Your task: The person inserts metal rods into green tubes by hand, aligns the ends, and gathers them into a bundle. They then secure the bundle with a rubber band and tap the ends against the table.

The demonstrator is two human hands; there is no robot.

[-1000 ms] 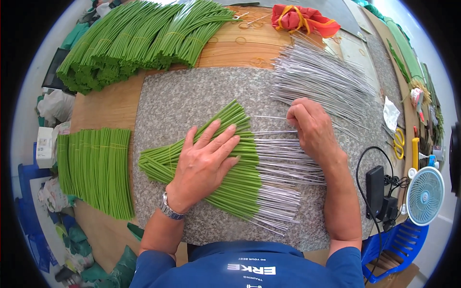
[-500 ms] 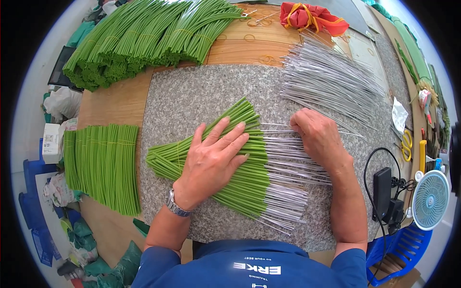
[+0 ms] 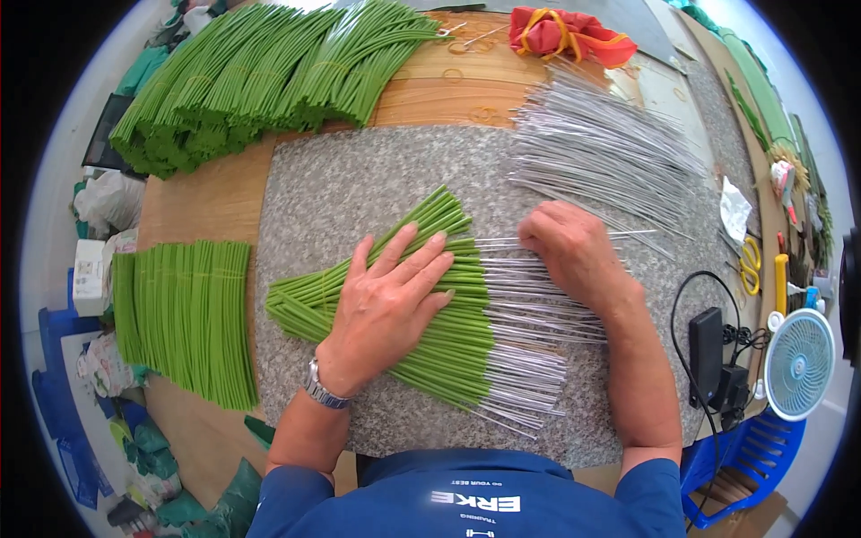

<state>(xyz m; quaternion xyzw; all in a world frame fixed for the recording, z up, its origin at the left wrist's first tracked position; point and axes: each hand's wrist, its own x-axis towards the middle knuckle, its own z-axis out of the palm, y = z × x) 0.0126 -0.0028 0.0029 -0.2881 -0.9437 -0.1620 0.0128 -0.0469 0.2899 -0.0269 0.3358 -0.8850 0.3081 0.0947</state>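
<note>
My right hand (image 3: pixel 569 247) is narrowed to a pinch around a thin silver wire (image 3: pixel 635 234), which runs from the upper green tubes out past my knuckles. My left hand (image 3: pixel 393 300) lies flat, fingers a little spread, pressing on the fan of green tubes (image 3: pixel 444 363); a metal watch (image 3: pixel 325 386) circles that wrist. The fan rests on a speckled grey slab (image 3: pixel 377 166), narrow end to my left, and many silver wires (image 3: pixel 525 372) stick out of its wide right end.

Just beyond my right hand lies a loose pile of wires (image 3: pixel 605 148). Left of the slab, a flat row of green tubes (image 3: pixel 184 318) sits on the wooden desk (image 3: pixel 202 197). Farther off are heaped green bundles (image 3: pixel 260 72) and a red cloth bundle (image 3: pixel 569 38); at far right, yellow-handled scissors (image 3: pixel 750 260) and a small fan with blue blades (image 3: pixel 798 363).
</note>
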